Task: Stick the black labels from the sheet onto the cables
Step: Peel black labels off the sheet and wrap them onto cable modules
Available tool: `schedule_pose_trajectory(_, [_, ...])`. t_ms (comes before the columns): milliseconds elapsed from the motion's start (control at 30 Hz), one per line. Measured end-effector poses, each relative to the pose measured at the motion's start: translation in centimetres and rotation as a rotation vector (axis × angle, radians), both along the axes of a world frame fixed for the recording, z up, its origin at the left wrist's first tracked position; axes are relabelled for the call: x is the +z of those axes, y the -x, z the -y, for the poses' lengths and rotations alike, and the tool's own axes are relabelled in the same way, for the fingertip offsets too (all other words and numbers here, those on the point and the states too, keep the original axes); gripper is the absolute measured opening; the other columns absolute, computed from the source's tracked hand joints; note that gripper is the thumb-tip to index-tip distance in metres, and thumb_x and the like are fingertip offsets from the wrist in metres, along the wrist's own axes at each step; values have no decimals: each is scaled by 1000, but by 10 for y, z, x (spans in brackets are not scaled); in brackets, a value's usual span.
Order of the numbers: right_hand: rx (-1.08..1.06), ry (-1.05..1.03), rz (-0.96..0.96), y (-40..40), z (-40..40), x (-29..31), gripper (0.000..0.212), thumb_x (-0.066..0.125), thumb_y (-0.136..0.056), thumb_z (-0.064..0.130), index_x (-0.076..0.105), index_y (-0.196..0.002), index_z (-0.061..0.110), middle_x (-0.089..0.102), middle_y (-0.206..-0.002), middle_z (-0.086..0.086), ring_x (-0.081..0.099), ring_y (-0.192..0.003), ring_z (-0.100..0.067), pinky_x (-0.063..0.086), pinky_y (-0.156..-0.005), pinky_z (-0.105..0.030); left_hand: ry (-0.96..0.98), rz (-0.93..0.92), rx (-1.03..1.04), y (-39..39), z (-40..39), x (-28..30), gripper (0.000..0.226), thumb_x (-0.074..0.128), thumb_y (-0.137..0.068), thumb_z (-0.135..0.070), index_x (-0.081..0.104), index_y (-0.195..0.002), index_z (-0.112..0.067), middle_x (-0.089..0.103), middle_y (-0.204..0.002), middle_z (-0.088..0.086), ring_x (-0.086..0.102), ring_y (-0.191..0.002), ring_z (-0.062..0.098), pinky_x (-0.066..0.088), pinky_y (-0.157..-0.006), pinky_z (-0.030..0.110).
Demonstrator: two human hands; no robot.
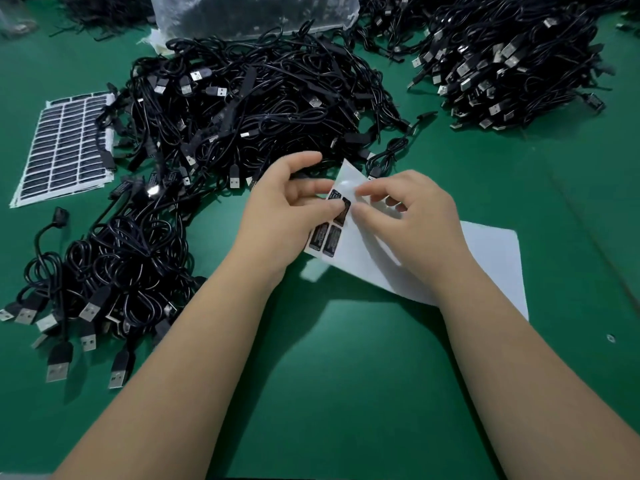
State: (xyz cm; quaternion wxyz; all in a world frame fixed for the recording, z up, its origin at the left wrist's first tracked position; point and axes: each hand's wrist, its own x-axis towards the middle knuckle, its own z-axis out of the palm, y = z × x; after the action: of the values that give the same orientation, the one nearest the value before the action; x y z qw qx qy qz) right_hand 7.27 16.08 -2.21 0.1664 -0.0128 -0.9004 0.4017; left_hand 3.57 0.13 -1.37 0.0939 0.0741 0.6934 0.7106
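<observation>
fingers of the left hand (287, 202) curl narrowly onto the edge of a nearly used-up sheet (485, 258), thumb pressing beside the black labels (327, 226). the right hand (405, 216) pinches at one label with thumb and forefinger drawn close; its other fingers are bent over the white backing. four black labels show on the sheet, two above and two below, the upper right one looking lifted and blurred. the sheet lies partly on the green desk (346, 375), its near corner raised between the hands. a full label sheet (65, 147) lies far left. three heaps of black cables: one big tangle (263, 98) just beyond the hands, one bundle (114, 271) at left, one pile (512, 64) at upper right. a clear plastic bag (252, 12) sits at the top.
</observation>
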Motion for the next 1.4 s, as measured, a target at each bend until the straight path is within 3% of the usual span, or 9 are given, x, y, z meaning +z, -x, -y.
schedule_pose_trajectory(67, [-10, 8, -31, -1, 2, 1, 13, 71, -84, 30, 74, -96, 27, 64, -94, 6, 53, -94, -15, 40, -83, -27, -170, 228, -52, 1, 0, -1, 51, 71, -75, 6, 56, -116, -20, 75, -87, 2, 72, -78, 18, 56, -65, 28])
schedule_pose_trajectory(167, [-13, -1, -37, -1, 2, 2, 13, 70, -85, 31, 76, -95, 26, 65, -97, 7, 54, -100, -15, 38, -85, -24, -170, 345, -59, 1, -1, -4, 42, 70, -79, 3, 58, -114, -16, 75, -82, 9, 71, -70, 20, 55, -57, 25])
schedule_pose_trajectory(533, [38, -137, 7, 0, 2, 3, 15, 67, -89, 21, 77, -99, 18, 71, -101, 1, 57, -101, -22, 37, -89, -29, 69, 152, -66, 1, -6, -13, 36, 64, -91, -11, 54, -121, -29, 69, -73, 3, 65, -64, 11, 51, -55, 20])
schedule_pose_trajectory(833, [28, -68, 27, 0, 4, 5, 14, 67, -87, 20, 74, -99, 15, 67, -97, -1, 57, -90, -16, 44, -86, -33, 193, -37, -56, -4, -9, -14, 43, 63, -87, -18, 51, -124, -37, 69, -79, 14, 63, -78, 31, 55, -78, 40])
schedule_pose_trajectory(967, [42, -71, 67, -1, 4, 7, 14, 66, -89, 18, 74, -99, 13, 66, -98, -2, 56, -89, -12, 44, -86, -27, 320, -169, -27, -6, -11, -14, 44, 61, -90, -14, 47, -120, -43, 72, -82, -2, 62, -75, 17, 47, -71, 17])
schedule_pose_trajectory(1033, [56, 49, 77, -3, 8, 10, 11, 66, -88, 11, 73, -96, 7, 62, -94, -3, 51, -78, -1, 39, -76, -8, 373, -191, -6, -7, -13, -13, 44, 61, -89, -14, 46, -118, -43, 71, -80, -10, 61, -73, 10, 42, -61, 7])
schedule_pose_trajectory(1133, [40, 99, 84, -6, 10, 10, 5, 69, -85, 10, 73, -82, 12, 62, -88, 0, 50, -71, 4, 35, -68, -1, 403, -171, 22, -6, -13, -12, 43, 60, -88, -14, 47, -121, -38, 69, -76, -15, 55, -56, -3, 39, -54, 5])
schedule_pose_trajectory(1200, [13, 209, 137, -5, 7, 8, 11, 69, -84, 15, 69, -75, 21, 67, -81, 7, 55, -67, 4, 42, -65, -6, 437, -168, 42, -6, -12, -11, 43, 59, -87, -14, 48, -123, -36, 69, -75, -15, 52, -51, -5, 37, -48, 6])
schedule_pose_trajectory(1400, [-229, 1023, 193, 4, -9, 13, 15, 63, -87, 13, 70, -75, 20, 65, -63, 8, 56, -56, -7, 49, -59, -25, 660, -233, 7, -10, -6, -5, 36, 55, -86, -17, 42, -114, -35, 61, -65, -6, 48, -51, 2, 40, -49, 18])
